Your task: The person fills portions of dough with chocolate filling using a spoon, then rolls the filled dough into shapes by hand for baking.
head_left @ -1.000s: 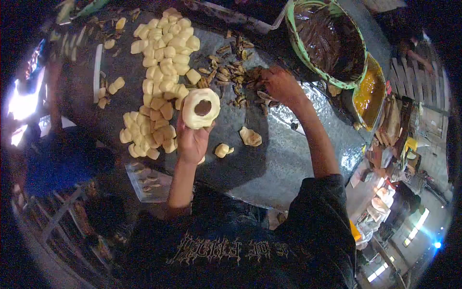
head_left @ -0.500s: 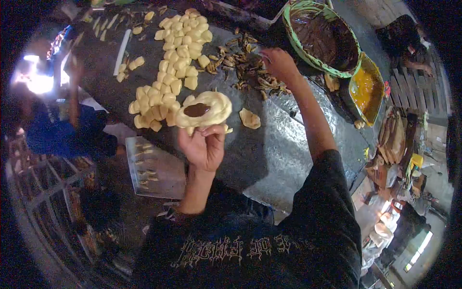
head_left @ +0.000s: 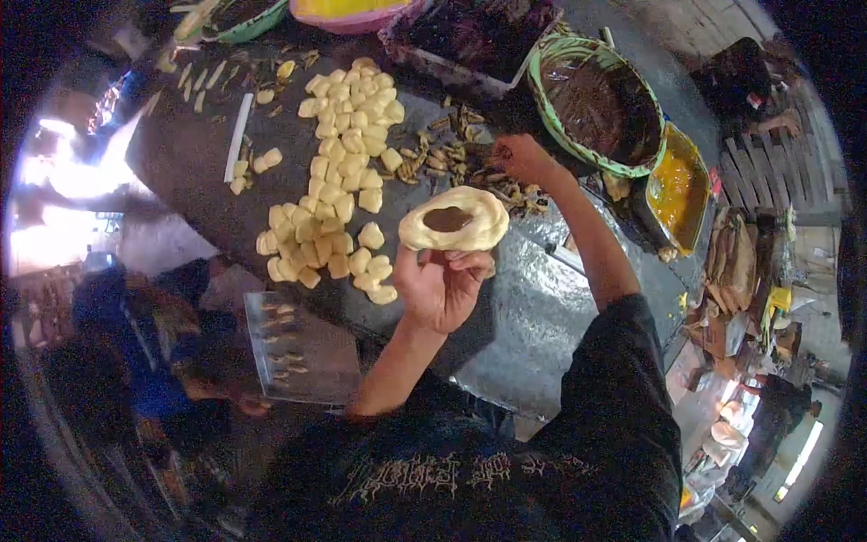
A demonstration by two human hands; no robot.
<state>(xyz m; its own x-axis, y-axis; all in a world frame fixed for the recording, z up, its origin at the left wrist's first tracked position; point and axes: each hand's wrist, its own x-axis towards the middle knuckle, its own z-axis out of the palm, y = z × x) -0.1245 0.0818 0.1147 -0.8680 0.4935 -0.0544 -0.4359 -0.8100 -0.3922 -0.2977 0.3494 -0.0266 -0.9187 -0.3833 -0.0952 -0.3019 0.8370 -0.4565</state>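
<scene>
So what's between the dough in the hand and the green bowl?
The right hand, over a scatter of brown bits, lies between the dough and the bowl, seen in the head view.

A pale cream dough disc carries a dark brown filling, pale yellow dough pieces dot the grey worktop, and a green-rimmed bowl holds brown paste.
</scene>
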